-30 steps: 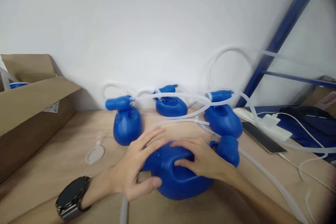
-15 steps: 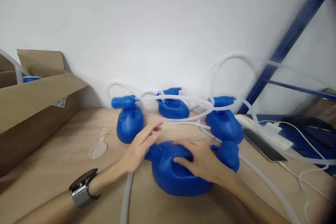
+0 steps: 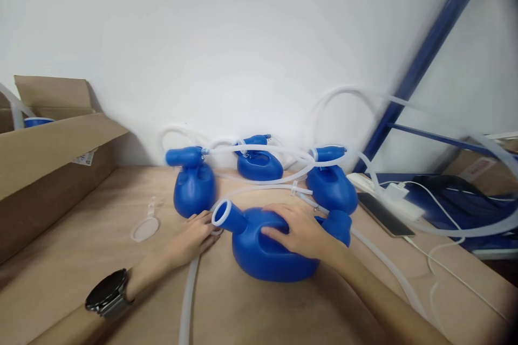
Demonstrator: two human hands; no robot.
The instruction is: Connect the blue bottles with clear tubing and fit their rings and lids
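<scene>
Blue and squat, a plastic bottle [image 3: 271, 267] rests midway between the left and right edges of a desk [image 3: 121, 188], well forward of its back edge. The bottle's neck [image 3: 238, 221] slants up toward the back left corner, its white-rimmed mouth open.

What has just changed is the left hand [image 3: 194, 234]: from beside the neck it has dropped to the desk, left of the bottle, and the mouth now shows in full. By my judgement, this leaves the bottle steadied by the right hand [image 3: 303, 229] alone, with its opening free. The right hand's thumb and fingers are clamped over the handle, the thumb in the hollow. The left hand's fingers lie close together over a pale tube [image 3: 187, 302] running toward the front edge; whether they grip it, I cannot tell. A dark watch [image 3: 107, 291] circles that wrist.

Just beyond the right forearm sits a loose blue cap [image 3: 342, 226]. Toward the left edge lies a clear lid [image 3: 144, 229] with a strap, near a cardboard box [image 3: 73, 164]. Along the back edge stand three more blue bottles, left [image 3: 194, 194], middle [image 3: 259, 168] and right [image 3: 334, 188], with looping tubing [image 3: 279, 179] among them. Near the right edge lies a phone [image 3: 384, 215].
</scene>
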